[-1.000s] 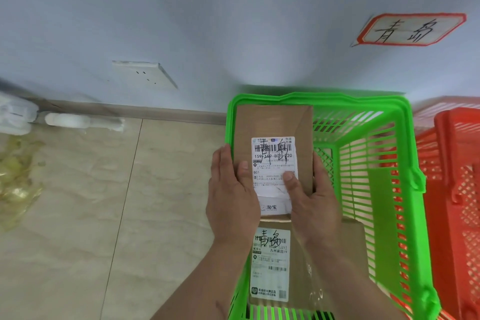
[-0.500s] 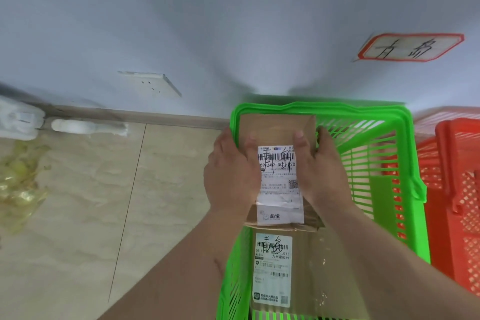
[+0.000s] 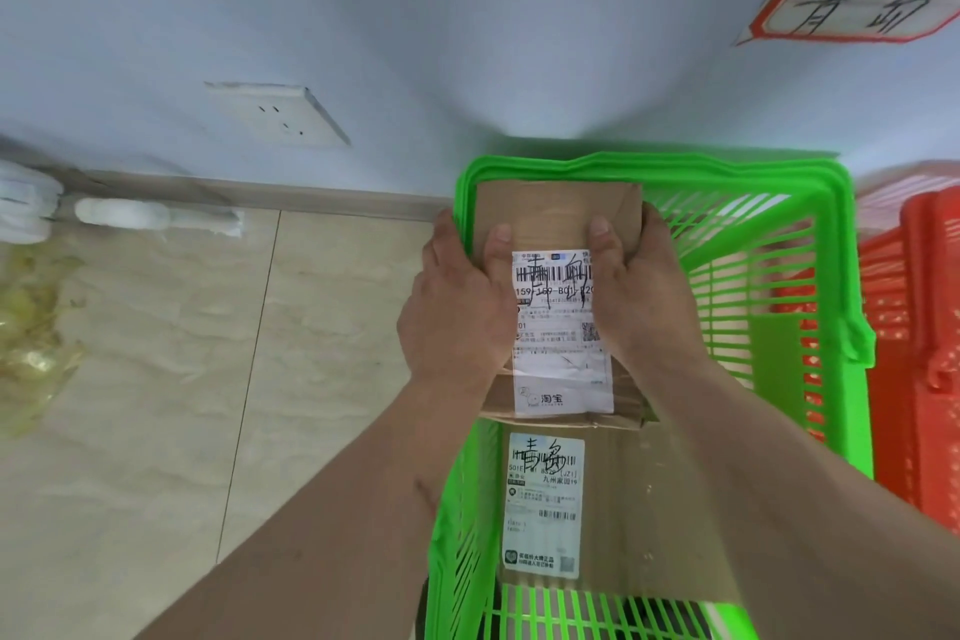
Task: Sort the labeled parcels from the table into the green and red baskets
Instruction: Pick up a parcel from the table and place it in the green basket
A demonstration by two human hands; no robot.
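head view: parcel [image 3: 558, 218] deeper than before

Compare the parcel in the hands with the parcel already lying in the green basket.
The held parcel is gripped at its sides by the left hand and right hand, at the far end of the green basket; the lower parcel lies untouched beneath it. The held parcel partly covers the lower parcel's far end. The held parcel looks narrower. Both are brown cardboard with a white shipping label bearing black handwriting.
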